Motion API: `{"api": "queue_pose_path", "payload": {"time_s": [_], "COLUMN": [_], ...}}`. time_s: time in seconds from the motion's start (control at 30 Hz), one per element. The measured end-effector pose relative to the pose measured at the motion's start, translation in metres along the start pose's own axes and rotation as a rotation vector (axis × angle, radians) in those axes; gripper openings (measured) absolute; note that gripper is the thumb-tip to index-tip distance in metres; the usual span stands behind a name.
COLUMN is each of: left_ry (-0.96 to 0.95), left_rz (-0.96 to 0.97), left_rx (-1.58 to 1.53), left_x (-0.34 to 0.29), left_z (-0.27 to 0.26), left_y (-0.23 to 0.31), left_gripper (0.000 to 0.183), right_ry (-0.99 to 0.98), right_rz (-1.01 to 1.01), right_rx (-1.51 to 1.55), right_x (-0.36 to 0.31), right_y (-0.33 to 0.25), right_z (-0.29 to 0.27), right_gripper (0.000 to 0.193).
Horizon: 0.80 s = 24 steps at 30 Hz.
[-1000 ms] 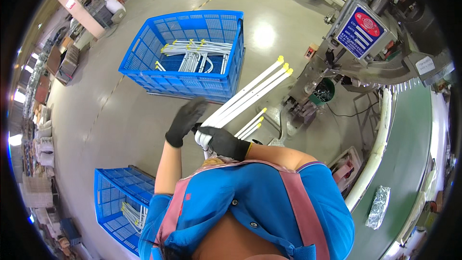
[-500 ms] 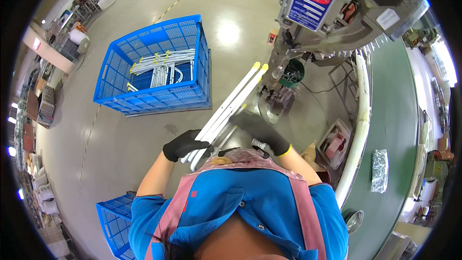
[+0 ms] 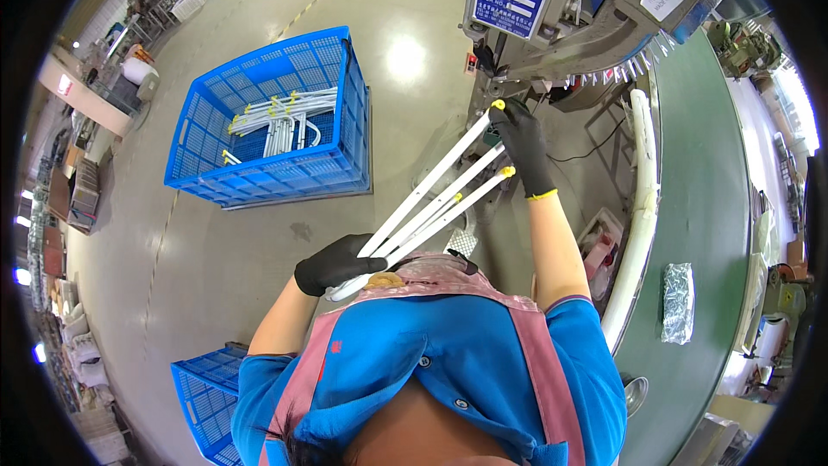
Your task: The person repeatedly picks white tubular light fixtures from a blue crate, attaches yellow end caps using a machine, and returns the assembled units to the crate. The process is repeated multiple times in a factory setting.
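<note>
Several white tubes (image 3: 453,210) with yellow end caps slant up to the right in front of my apron. My left hand (image 3: 341,265), in a black glove, is closed round their lower ends. At the far end, my right hand (image 3: 522,142), also black-gloved, grips the upper tube just by its yellow cap (image 3: 498,104). The tubes fan apart toward their capped ends. Close beyond my right hand stands a grey machine (image 3: 552,56) with a blue and red plate. My right fingers partly hide the tube ends.
A blue plastic crate (image 3: 285,174) with similar white, yellow-capped tubes stands on the floor ahead left. Another blue crate (image 3: 207,397) is near my left elbow. A green table (image 3: 699,207) runs along my right, bearing a silvery packet (image 3: 678,304). A padded white pole (image 3: 634,233) lines its edge.
My right hand has moved up and away from my body to the tubes' capped ends. The tubes have spread apart and tilted lower to the right. The machine appears farther left in view.
</note>
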State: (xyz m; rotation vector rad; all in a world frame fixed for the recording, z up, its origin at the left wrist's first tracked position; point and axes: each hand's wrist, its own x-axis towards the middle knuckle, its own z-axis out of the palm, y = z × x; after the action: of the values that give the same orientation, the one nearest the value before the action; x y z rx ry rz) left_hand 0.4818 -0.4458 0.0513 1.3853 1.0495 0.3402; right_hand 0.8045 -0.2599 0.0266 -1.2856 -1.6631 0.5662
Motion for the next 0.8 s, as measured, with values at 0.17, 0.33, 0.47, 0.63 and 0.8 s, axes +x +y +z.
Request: {"api": "queue_pose_path", "payload": {"time_s": [0.17,0.33,0.47,0.63,0.8], "left_ry": [-0.006,-0.034,-0.068,-0.147,-0.130], "left_rz": [-0.037,-0.014,-0.038,-0.242,-0.283], "left_rx": [-0.019,-0.020,-0.087,-0.257,-0.224], "left_x": [0.014,0.022,0.027,0.020,0.028], "left_z": [-0.015,-0.035,-0.046,-0.074,-0.102], "left_y": [0.007,-0.010,-0.015,0.008,0.015], "left_gripper": [0.045,0.046,0.046,0.042,0.036], "right_ry": [0.038,0.041,0.056,0.044,-0.129], "right_rz": [-0.199,0.044,0.033,-0.021,0.075], "right_rx": [-0.184,-0.074,-0.156,-0.283,-0.440], "right_x": [0.028,0.032,0.032,0.037,0.038], "right_y": [0.013,0.015,0.011,0.009,0.014], "right_z": [0.010,0.014,0.019,0.020,0.022], "right_gripper": [0.031,0.033,0.029,0.031,0.036]}}
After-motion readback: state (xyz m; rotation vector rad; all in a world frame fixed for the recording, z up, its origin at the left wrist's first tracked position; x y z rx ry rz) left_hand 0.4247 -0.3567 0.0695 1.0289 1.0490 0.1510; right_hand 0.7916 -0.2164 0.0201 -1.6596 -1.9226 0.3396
